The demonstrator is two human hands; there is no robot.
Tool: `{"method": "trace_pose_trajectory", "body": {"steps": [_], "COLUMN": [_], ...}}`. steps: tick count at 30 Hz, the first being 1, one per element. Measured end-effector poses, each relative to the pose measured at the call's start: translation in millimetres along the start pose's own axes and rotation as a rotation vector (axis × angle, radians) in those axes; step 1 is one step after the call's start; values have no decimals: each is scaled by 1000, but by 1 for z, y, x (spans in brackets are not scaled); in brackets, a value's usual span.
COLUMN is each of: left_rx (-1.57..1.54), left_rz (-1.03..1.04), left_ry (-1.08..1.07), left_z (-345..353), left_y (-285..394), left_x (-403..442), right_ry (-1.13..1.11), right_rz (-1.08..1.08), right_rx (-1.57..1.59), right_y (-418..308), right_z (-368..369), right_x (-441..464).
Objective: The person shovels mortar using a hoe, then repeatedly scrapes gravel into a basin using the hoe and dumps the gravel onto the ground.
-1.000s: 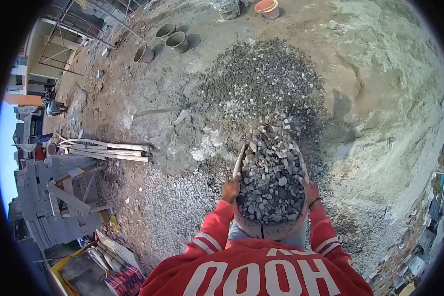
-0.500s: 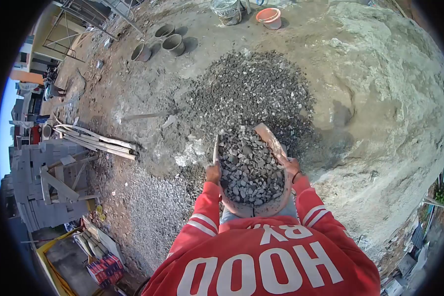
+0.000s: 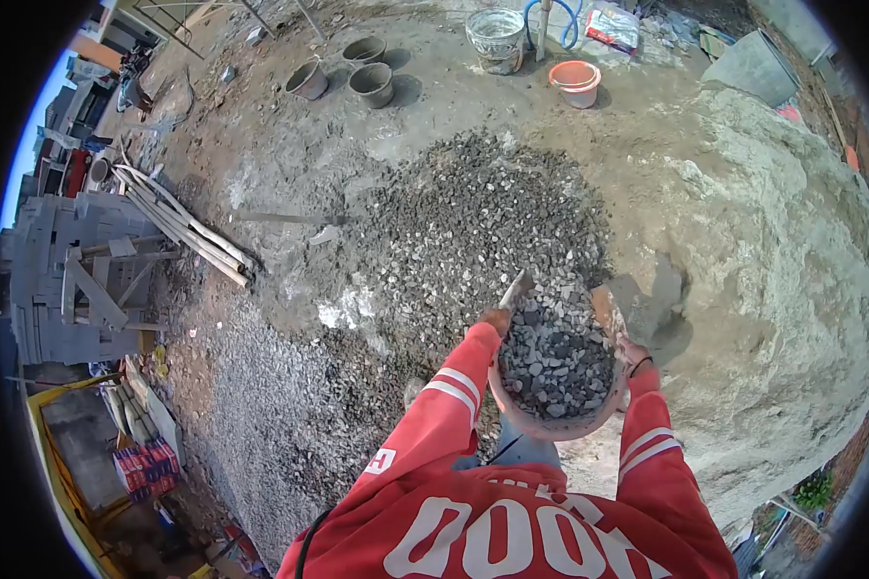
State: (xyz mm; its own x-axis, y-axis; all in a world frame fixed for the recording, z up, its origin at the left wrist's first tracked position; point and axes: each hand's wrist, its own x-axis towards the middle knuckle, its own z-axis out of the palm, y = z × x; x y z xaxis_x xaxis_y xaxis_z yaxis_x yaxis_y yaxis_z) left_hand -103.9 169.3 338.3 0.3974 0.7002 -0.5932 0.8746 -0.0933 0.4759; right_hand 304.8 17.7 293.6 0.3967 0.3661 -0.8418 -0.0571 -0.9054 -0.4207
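Note:
A rounded container (image 3: 558, 425) with an open, broken-looking front edge is full of grey stones (image 3: 556, 362). My left hand (image 3: 497, 319) grips its left rim, with the fingers partly hidden. On the right rim is my right hand (image 3: 634, 355), closed round the edge, a dark band at the wrist. The container is tilted forward in front of my legs, its open side toward the spread gravel heap (image 3: 492, 217).
Three dark buckets (image 3: 372, 87) stand at the upper left. An orange-rimmed bucket (image 3: 575, 85) and a larger stained bucket (image 3: 495, 43) are at the top. Poles (image 3: 179, 227) lie left, near stacked blocks (image 3: 48, 280). A pale sand mound (image 3: 782, 261) rises at the right.
Both hands and the container have swung to the right relative to my body, and the stones in it look fewer. The view has shifted, showing more ground at the top.

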Motion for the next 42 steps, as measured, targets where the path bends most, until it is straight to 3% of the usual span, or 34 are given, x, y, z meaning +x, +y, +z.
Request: {"method": "trace_pose_trajectory", "body": {"steps": [1,2,4,6,9,10,12,14,15,16,17,19,22,24,26,29,34,36,37,38,40,42], "left_rx": [84,71,-63,-181,-247,-228,-508,-297,-399,-499,-478,-303,-248,-198,-555,-657,-694,-1064,-858,-851,-1262,-1371], "left_rz": [99,86,45,4,-164,-243,-583,-354,-411,-473,-473,-279,-134,-80,-129,-212,-328,-334,-228,-213,-225,-210], "left_ry": [23,37,106,155,364,454,445,477,388,298,290,157,222,298,114,140,100,-67,-32,-27,-187,-262], "left_z": [63,56,21,-6,-69,-66,-81,-151,-187,-217,-239,-267,-261,-246,-225,-187,-154,-149,-148,-153,-165,-174], "left_y": [-60,-64,-67,-72,-58,-75,-108,-91,-78,-67,-59,-47,-63,-58,-39,-5,15,4,-3,-3,-5,-16], "left_x": [69,78,101,100,48,57,78,27,9,-3,-13,-21,7,22,30,38,30,28,28,20,-1,-14], "right_ry": [19,40,97,118,-11,2,45,-40,-107,-134,-175,-213,-285,-205,-154,7,-30,-63,18,120,95,64], "right_rz": [-13,-25,-128,-77,-199,-440,-410,-455,-512,-284,-255,-269,-300,-309,-328,-279,-306,-276,-761,-1206,-1258,-1307], "right_rx": [-30,-58,-114,-238,-112,-33,-19,85,306,160,194,309,285,258,226,228,128,161,-485,-1157,-1086,-1019], "right_y": [-45,-98,-121,-203,-240,-221,-239,-223,-215,-238,-231,-229,-234,-223,-233,-214,-167,-133,-106,-95,-114,-130], "right_z": [0,2,-3,16,54,71,102,131,147,136,144,153,134,120,86,66,23,7,-2,-6,-5,1], "right_x": [-18,-37,49,-28,-76,-41,-101,-76,-75,-129,-119,-118,-105,-60,-79,-45,-34,-10,21,34,-42,-121]}}
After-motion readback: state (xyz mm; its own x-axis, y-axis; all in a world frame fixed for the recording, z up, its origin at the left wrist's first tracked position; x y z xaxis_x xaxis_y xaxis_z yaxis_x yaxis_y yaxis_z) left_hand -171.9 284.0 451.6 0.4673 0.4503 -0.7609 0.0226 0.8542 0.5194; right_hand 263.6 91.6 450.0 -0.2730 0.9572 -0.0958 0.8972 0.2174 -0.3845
